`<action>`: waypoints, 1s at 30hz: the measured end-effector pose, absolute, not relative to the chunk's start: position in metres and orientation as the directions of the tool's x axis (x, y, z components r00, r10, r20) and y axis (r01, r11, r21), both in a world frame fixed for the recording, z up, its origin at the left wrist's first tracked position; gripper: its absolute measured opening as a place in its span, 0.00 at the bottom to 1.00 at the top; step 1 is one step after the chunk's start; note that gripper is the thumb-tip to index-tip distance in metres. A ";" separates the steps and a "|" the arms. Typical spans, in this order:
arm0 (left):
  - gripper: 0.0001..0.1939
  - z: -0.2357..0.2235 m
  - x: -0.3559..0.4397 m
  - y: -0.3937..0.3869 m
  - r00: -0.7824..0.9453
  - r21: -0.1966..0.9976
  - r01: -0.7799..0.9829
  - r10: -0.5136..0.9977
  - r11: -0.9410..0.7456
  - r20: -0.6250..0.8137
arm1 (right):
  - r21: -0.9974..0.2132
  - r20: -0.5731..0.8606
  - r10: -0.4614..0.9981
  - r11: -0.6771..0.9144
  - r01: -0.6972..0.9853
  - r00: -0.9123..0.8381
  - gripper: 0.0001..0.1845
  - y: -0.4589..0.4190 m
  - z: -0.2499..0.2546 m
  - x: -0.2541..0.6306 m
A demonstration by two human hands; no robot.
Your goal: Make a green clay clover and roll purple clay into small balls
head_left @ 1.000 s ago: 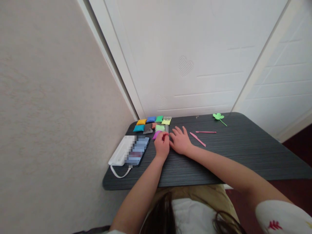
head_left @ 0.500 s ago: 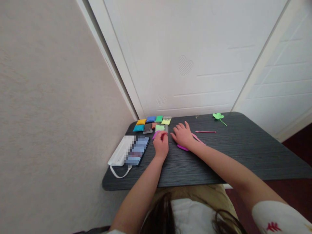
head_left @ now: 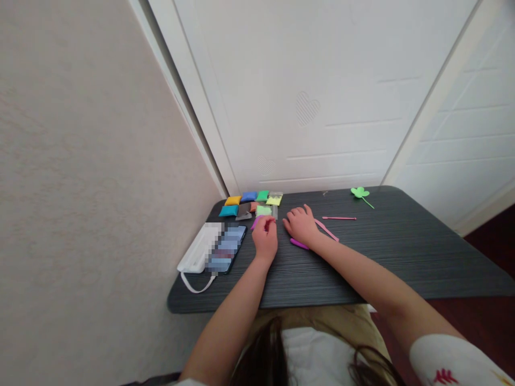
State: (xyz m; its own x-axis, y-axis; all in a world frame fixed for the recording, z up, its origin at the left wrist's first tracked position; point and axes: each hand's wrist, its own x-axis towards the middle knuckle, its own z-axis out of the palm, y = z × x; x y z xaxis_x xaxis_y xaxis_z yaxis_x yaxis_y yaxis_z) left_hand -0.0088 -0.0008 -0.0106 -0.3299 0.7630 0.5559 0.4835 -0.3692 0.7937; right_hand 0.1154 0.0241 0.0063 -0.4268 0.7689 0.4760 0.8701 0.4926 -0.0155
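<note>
My left hand (head_left: 265, 236) rests on the dark table (head_left: 382, 257) with its fingers curled round a small magenta packet (head_left: 257, 221). My right hand (head_left: 301, 225) lies flat, fingers stretched out, pressing on a magenta strip of clay (head_left: 300, 244) that shows under the heel of the palm. A pink tool (head_left: 328, 230) lies just right of this hand. Several small coloured clay packets (head_left: 249, 205) sit in rows just beyond both hands.
A phone on a white power bank (head_left: 213, 247) with a white cable lies at the table's left. A thin pink stick (head_left: 338, 217) and a green clay clover (head_left: 361, 193) lie farther right. White door panels stand behind; a beige wall is at the left.
My right hand has slid forward over the table, and the magenta clay strip now shows under its heel. My left hand has barely moved.
</note>
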 end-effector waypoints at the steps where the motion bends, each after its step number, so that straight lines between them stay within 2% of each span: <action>1: 0.06 -0.010 -0.008 -0.001 -0.326 0.792 0.483 0.763 -0.372 0.558 | -0.016 0.476 0.770 0.491 0.871 -0.425 0.18 0.023 0.006 0.116; 4: 0.06 -0.009 -0.008 -0.002 -0.324 0.789 0.484 0.760 -0.379 0.564 | 0.017 0.469 0.709 0.588 0.809 -0.526 0.16 0.007 0.004 0.110; 7: 0.06 -0.009 -0.009 -0.002 -0.338 0.797 0.475 0.759 -0.373 0.556 | 0.049 0.393 0.637 0.706 0.707 -0.664 0.15 -0.007 0.002 0.102; 9: 0.06 -0.009 -0.010 -0.002 -0.346 0.806 0.461 0.761 -0.371 0.548 | 0.019 0.369 0.680 0.676 0.737 -0.633 0.15 -0.004 0.002 0.102; 12: 0.06 -0.008 -0.009 -0.002 -0.344 0.811 0.455 0.768 -0.367 0.540 | -0.053 0.397 0.783 0.541 0.839 -0.480 0.18 0.013 0.004 0.109; 15: 0.07 -0.006 -0.007 -0.002 -0.315 0.814 0.471 0.797 -0.339 0.515 | -0.095 0.402 0.824 0.471 0.877 -0.399 0.20 0.031 0.008 0.119; 19: 0.11 -0.004 -0.003 -0.004 -0.078 0.814 0.475 0.906 -0.333 0.416 | -0.159 0.405 0.863 0.391 0.907 -0.301 0.20 0.046 0.020 0.138; 21: 0.13 -0.001 -0.002 -0.007 0.164 0.798 0.461 0.921 -0.388 0.353 | -0.182 0.397 0.880 0.353 0.918 -0.259 0.20 0.048 0.026 0.155; 24: 0.17 0.002 -0.001 -0.011 0.510 0.725 0.469 0.825 -0.505 0.245 | -0.193 0.347 0.908 0.313 0.930 -0.233 0.18 0.040 0.026 0.186; 26: 0.19 0.003 -0.001 -0.013 0.582 0.659 0.508 0.785 -0.554 0.211 | -0.189 0.293 0.926 0.301 0.935 -0.239 0.19 0.028 0.019 0.206; 28: 0.17 0.002 0.000 -0.013 0.569 0.612 0.557 0.795 -0.561 0.211 | -0.158 0.227 0.942 0.287 0.945 -0.248 0.24 0.017 0.010 0.222; 30: 0.13 -0.001 0.002 -0.013 0.527 0.595 0.597 0.822 -0.538 0.215 | -0.099 0.148 0.952 0.282 0.954 -0.266 0.23 0.011 0.003 0.232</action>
